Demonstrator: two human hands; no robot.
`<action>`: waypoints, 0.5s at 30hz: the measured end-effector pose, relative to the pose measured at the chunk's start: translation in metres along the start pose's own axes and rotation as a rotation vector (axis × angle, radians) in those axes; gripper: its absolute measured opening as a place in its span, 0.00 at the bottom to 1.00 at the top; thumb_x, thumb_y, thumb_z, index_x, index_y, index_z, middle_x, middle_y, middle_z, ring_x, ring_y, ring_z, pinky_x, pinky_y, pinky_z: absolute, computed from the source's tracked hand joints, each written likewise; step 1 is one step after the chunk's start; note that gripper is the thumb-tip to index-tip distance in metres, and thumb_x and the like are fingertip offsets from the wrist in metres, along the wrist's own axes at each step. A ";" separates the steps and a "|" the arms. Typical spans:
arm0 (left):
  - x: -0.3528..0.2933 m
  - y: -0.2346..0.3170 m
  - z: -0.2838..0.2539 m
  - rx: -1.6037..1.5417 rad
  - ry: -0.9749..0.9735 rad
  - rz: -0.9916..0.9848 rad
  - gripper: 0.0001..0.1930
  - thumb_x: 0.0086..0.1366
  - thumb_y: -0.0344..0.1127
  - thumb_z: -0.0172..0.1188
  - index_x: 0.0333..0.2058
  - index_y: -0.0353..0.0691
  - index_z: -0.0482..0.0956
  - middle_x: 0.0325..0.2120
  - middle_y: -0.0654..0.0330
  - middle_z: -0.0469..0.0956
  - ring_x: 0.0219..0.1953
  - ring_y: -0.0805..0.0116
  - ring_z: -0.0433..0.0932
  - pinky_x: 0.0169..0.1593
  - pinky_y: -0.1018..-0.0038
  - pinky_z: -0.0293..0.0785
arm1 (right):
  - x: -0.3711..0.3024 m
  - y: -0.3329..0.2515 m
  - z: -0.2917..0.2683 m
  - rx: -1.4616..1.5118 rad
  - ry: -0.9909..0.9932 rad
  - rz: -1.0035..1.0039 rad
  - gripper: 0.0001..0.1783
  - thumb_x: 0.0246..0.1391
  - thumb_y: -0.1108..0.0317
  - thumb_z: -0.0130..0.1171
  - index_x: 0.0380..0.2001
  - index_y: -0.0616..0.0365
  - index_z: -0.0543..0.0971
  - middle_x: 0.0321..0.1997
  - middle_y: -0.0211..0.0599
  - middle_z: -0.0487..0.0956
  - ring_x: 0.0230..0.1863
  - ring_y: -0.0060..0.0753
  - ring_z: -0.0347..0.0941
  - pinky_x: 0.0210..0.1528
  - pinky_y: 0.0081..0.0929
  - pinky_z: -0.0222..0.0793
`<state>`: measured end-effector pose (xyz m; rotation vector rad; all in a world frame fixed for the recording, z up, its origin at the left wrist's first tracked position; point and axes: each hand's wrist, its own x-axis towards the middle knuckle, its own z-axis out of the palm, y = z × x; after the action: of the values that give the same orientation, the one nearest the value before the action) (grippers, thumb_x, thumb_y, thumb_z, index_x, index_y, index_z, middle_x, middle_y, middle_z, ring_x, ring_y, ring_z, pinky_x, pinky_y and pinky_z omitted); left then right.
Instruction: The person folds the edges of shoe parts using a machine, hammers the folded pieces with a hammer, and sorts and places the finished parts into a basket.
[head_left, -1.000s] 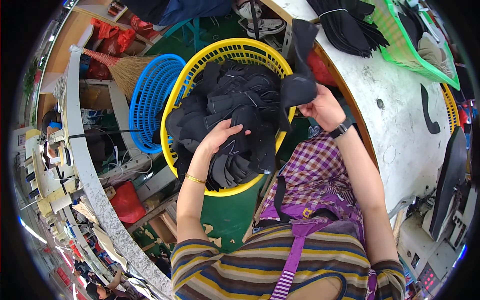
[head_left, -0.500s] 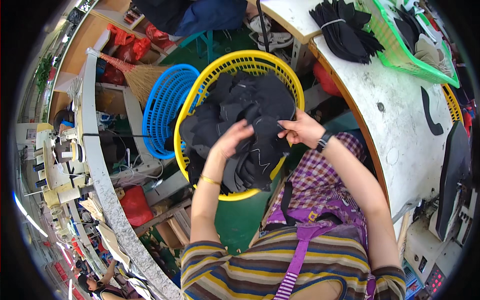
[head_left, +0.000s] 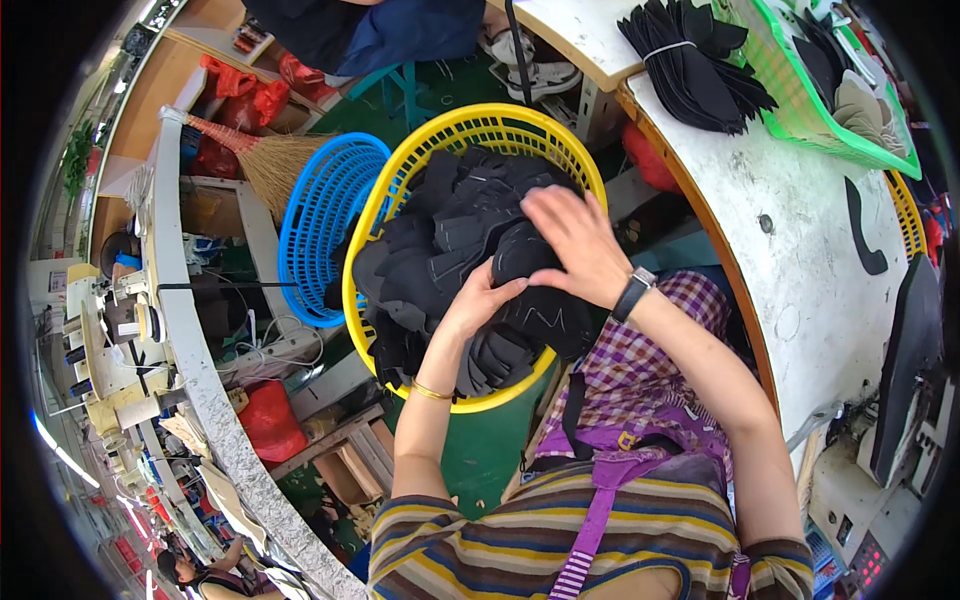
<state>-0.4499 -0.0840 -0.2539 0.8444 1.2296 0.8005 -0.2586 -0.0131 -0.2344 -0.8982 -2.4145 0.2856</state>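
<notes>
A yellow plastic basket (head_left: 350,290) in front of me is heaped with dark fabric pieces (head_left: 400,265), some with pale stitching lines. Over the heap, my left hand (head_left: 480,303) pinches a rounded black fabric piece (head_left: 518,252) at its near edge, thumb on top and fingers partly hidden beneath. My right hand (head_left: 585,250) hovers at the right side of that piece, fingers stretched out and slightly blurred. Its thumb lies against the piece's near edge.
A blue basket (head_left: 320,230) stands left of the yellow one, with a straw broom (head_left: 265,165) behind it. On the white worktable (head_left: 800,290) at right lie a tied black bundle (head_left: 690,65), a green basket (head_left: 850,150) and a curved black strip (head_left: 862,230). Sewing machinery (head_left: 125,320) lines the left.
My hands have come together around a rounded black piece, now raised from the heap. The left moved right and nearer me; the right spread its fingers, which earlier were bent together.
</notes>
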 end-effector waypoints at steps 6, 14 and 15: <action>-0.003 -0.014 -0.027 -0.329 -0.090 0.002 0.18 0.66 0.33 0.52 0.53 0.34 0.67 0.46 0.59 0.75 0.47 0.72 0.74 0.54 0.74 0.68 | 0.021 -0.010 -0.031 0.342 -0.436 0.186 0.22 0.39 0.69 0.66 0.42 0.56 0.73 0.36 0.42 0.74 0.39 0.46 0.73 0.40 0.38 0.69; -0.012 -0.018 -0.030 -0.120 -0.286 0.051 0.20 0.66 0.28 0.49 0.57 0.36 0.63 0.43 0.58 0.77 0.47 0.71 0.74 0.55 0.74 0.67 | 0.000 0.000 -0.029 0.456 -0.379 -0.077 0.17 0.33 0.68 0.69 0.31 0.56 0.79 0.54 0.41 0.69 0.62 0.45 0.58 0.63 0.47 0.51; -0.014 -0.013 -0.033 -0.109 -0.326 0.072 0.21 0.65 0.29 0.51 0.57 0.35 0.64 0.43 0.58 0.76 0.47 0.72 0.73 0.53 0.75 0.68 | -0.001 0.003 -0.016 0.403 -0.383 -0.106 0.16 0.33 0.68 0.69 0.31 0.55 0.79 0.53 0.40 0.69 0.60 0.44 0.60 0.63 0.47 0.51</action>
<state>-0.4842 -0.0985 -0.2631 0.8937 0.8652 0.7467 -0.2478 -0.0115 -0.2222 -0.5681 -2.5910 0.9381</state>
